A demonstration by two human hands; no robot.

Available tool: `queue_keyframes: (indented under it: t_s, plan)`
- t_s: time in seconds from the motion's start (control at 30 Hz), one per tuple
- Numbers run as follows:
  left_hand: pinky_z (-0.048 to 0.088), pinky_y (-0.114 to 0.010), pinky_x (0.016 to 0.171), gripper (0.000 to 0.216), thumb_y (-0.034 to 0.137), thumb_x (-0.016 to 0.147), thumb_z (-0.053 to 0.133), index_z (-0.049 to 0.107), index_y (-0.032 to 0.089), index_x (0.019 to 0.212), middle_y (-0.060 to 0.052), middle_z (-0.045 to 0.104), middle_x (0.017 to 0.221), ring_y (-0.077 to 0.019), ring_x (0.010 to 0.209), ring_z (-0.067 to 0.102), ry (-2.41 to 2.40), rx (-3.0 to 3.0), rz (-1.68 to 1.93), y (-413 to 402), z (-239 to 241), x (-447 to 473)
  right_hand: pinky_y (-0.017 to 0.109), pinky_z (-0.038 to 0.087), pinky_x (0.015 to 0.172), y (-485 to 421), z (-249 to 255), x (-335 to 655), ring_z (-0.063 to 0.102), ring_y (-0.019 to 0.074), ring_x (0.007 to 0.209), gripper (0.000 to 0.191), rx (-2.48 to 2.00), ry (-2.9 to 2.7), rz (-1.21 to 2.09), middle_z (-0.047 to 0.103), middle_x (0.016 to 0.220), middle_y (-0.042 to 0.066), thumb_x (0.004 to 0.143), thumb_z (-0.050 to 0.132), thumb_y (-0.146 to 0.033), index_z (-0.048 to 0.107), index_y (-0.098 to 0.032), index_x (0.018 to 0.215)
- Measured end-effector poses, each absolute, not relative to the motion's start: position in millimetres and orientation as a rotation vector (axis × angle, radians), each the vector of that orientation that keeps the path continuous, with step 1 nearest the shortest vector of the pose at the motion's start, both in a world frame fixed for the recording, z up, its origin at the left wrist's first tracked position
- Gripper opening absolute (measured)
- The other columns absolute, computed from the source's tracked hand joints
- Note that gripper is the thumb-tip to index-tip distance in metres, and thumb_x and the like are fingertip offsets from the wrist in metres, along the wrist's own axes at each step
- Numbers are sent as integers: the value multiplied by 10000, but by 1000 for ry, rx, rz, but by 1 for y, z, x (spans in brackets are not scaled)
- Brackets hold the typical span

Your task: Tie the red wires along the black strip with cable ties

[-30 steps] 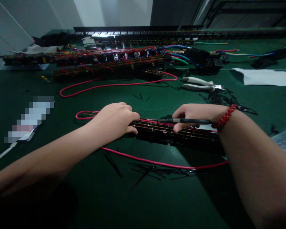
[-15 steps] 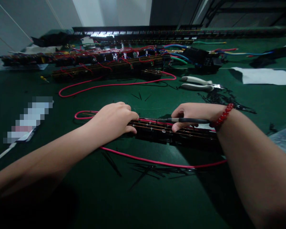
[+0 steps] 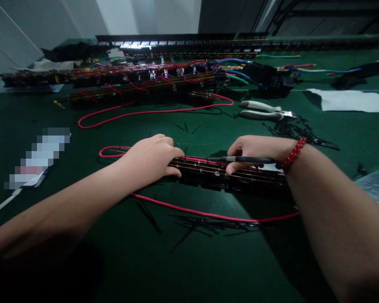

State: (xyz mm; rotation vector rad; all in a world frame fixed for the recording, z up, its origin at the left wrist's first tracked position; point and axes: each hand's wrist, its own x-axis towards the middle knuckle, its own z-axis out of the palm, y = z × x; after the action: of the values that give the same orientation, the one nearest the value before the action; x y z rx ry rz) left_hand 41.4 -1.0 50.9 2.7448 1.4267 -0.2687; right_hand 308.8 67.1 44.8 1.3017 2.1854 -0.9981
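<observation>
My left hand (image 3: 154, 159) is closed over the left part of a long black strip assembly (image 3: 205, 179), thumb at its near side and fingers on the far side. Thin copper-coloured rods run along the strip's top. My right hand (image 3: 249, 153) is closed at the strip's right part, around a slim pen-shaped tool (image 3: 249, 159) with a dark handle. The tool's thin shaft points left along the strip towards my left fingertips; its exact kind I cannot make out. A red wire (image 3: 192, 210) loops around the strip, passing below both hands.
Black cable ties (image 3: 205, 225) lie scattered in front of the strip. Cutting pliers (image 3: 265, 111) rest beyond my right hand, near black scraps (image 3: 293, 130). Wired assemblies (image 3: 145, 80) span the table's back. A phone-like object (image 3: 38, 179) with a white cable is at left, white paper (image 3: 353, 101) at right.
My right wrist and the tool's handle have shifted very slightly left. My left hand keeps its place on the strip.
</observation>
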Motion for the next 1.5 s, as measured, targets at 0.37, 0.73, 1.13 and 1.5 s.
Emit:
queue_keyframes:
  t_s: [0.37,0.73,1.13,1.5]
  plan:
    - [480,-349,851,419,486,879,616,664,194,1176,-90,683,1022,-271,1021,622,1434,2749,-330,-9,57,49,293,363,540,65,46,309,581,199,633,578,1310,2175,-961,678,706,42,644,628,-761,710,-196,736]
    - [502,-355,821,355,414,811,687,659,195,1089,-84,686,1065,-272,990,650,1657,2661,-411,-14,75,22,293,363,556,64,48,315,582,205,672,640,1270,2160,-1040,677,785,46,674,560,-814,672,-201,821]
    - [513,-352,792,144,263,858,591,705,194,912,-75,705,950,-267,951,673,1614,2615,-614,-10,82,26,331,421,639,60,57,314,631,263,806,653,1278,2183,-1010,711,948,70,699,540,-797,680,-220,969]
    - [497,-348,894,217,310,927,553,684,159,1012,-87,682,1047,-247,1040,642,1512,2718,-505,-9,69,40,322,403,595,62,56,314,605,234,709,632,1322,2158,-950,700,836,60,681,569,-798,709,-214,876]
